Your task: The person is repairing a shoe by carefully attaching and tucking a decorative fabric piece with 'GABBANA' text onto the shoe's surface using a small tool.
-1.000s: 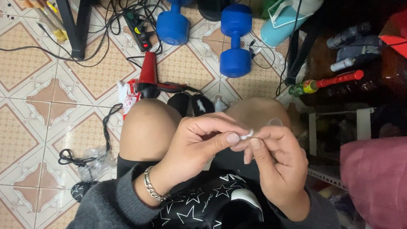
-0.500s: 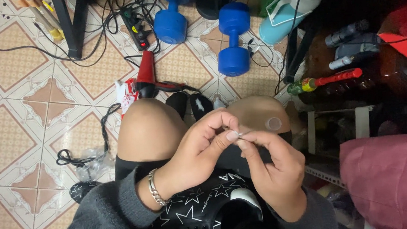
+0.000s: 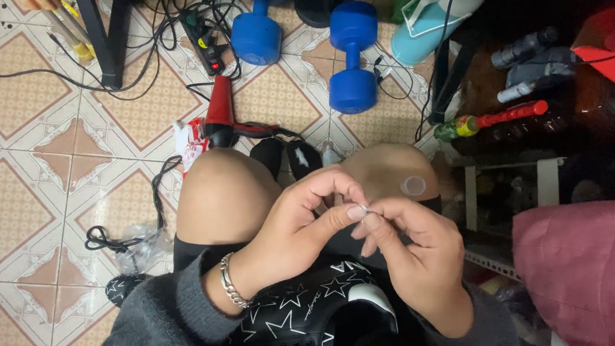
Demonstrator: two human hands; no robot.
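Tiny pale bit (image 3: 365, 209), too small to ID, sits pinched between both hands over the lap, frame centre. Left hand (image 3: 304, 221) comes in from 8 o'clock, thumb & forefinger closed on it; silver bracelet (image 3: 232, 282) on that wrist. Right hand (image 3: 410, 249) comes up from 5 o'clock, fingertips meeting the left's, clamped on same bit. Hands touching, tips together. Round clear patch (image 3: 414, 185) on right knee, just at 1 o'clock of the pinch. Black shoe w/ white stars (image 3: 312, 313) in lap at 6 o'clock. Red hair dryer (image 3: 222, 114) on tiled floor at 11 o'clock; two blue dumbbells (image 3: 351, 54) at 12. Maroon cushion (image 3: 594, 267) at 4 o'clock.
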